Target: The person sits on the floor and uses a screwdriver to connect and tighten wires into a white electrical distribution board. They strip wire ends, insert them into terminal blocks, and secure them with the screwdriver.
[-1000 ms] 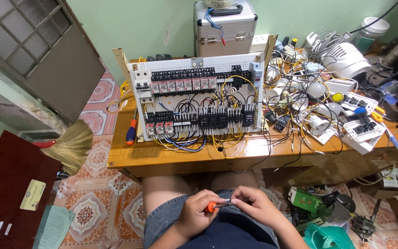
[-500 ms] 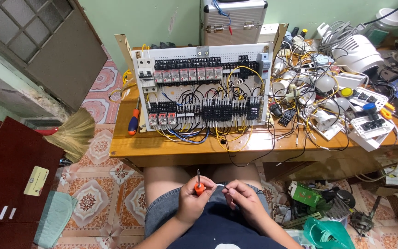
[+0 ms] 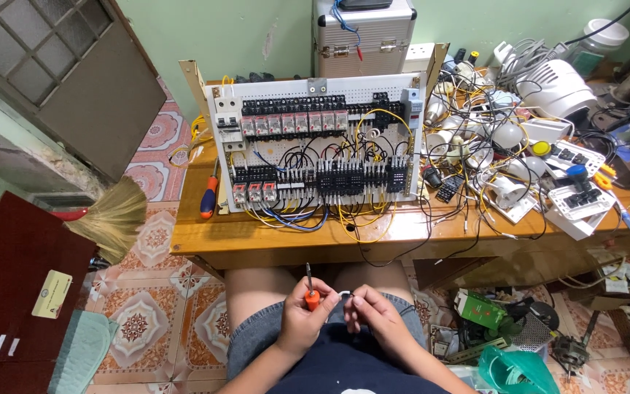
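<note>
Wooden table [image 3: 271, 237]; left hand [image 3: 302, 317] grips screwdriver [image 3: 310, 290].

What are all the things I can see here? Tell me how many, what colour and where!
white perforated wiring panel with black relays and yellow and black wires: one, white, upright on the table
long wooden table: one, honey brown, in front of the person
screwdriver with orange and blue handle: one, lying left of the panel
silver metal case: one, behind the panel
straw broom: one, tan, on the floor at left
white switch boxes: several, table's right end
green plastic bag: one, floor at lower right
small orange-handled screwdriver: one, in the left hand, tip up
small white part: one, pinched by the right hand
left hand: above the lap
right hand: beside the left
</note>
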